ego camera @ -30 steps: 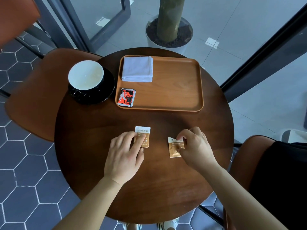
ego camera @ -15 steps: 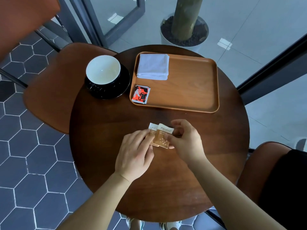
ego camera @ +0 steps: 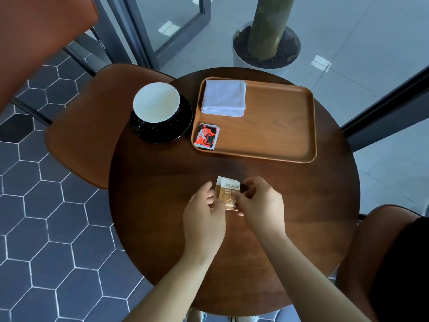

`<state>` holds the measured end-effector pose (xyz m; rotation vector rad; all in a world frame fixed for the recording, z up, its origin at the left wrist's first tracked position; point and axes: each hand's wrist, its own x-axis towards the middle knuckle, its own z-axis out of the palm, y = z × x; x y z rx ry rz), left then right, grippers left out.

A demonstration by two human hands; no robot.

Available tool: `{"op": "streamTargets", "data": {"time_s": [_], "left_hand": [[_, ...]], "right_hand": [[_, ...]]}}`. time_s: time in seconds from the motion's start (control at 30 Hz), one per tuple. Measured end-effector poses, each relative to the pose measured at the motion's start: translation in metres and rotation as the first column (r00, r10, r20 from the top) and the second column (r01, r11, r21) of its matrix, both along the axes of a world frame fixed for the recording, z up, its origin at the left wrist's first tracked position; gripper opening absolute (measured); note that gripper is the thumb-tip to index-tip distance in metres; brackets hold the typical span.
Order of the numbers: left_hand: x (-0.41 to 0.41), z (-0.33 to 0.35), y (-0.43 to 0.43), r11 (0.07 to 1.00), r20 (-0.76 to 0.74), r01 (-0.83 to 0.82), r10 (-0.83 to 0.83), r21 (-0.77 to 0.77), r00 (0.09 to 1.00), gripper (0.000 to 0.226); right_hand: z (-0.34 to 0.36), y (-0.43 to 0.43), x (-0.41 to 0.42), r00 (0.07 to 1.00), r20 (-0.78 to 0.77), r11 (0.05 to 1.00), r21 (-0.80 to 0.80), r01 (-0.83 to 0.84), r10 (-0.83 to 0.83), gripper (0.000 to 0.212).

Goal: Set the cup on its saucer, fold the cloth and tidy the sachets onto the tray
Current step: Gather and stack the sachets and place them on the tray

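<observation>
On tray (ego camera: 278,126): folded cloth (ego camera: 224,98), red sachet (ego camera: 207,136); both hands' fingers (ego camera: 210,196) pinch brown sachets (ego camera: 228,196).

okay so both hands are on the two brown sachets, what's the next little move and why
Probably lift the stacked brown sachets and carry them to the tray, near the red sachets. The cup sits on its saucer and the cloth is folded.

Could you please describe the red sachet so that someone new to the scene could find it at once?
Find the wooden tray on the round table. The red sachet lies in its near left corner, below the folded cloth. It alone is red and black; the sachets between the hands are brown.
</observation>
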<state>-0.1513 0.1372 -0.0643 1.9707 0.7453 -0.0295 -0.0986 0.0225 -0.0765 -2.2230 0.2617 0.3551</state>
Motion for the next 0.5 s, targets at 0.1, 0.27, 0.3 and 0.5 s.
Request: {"op": "streamTargets", "data": {"time_s": [0.1,0.27,0.3,0.5], "left_hand": [[0.012,0.004,0.000,0.978,-0.055,-0.147,0.140,-0.151,0.989,0.042],[0.023,0.000,-0.002,0.924,-0.152,-0.259,0.224,-0.282,0.963,0.037],[0.024,0.000,-0.003,0.928,-0.152,-0.248,0.212,-0.278,0.965,0.031],[0.030,-0.003,-0.004,0.981,-0.144,-0.160,0.143,-0.114,0.979,0.014]], "right_hand": [[-0.001,0.003,0.002,1.000,-0.003,1.000,-0.023,-0.010,0.010,0.026],[-0.003,0.001,0.005,1.000,-0.028,1.000,-0.004,-0.010,0.010,0.032],[-0.003,0.001,0.005,1.000,-0.027,1.000,-0.004,-0.015,0.014,0.033],[-0.004,-0.005,0.006,0.998,-0.059,0.998,0.050,-0.035,0.038,0.030]]}}
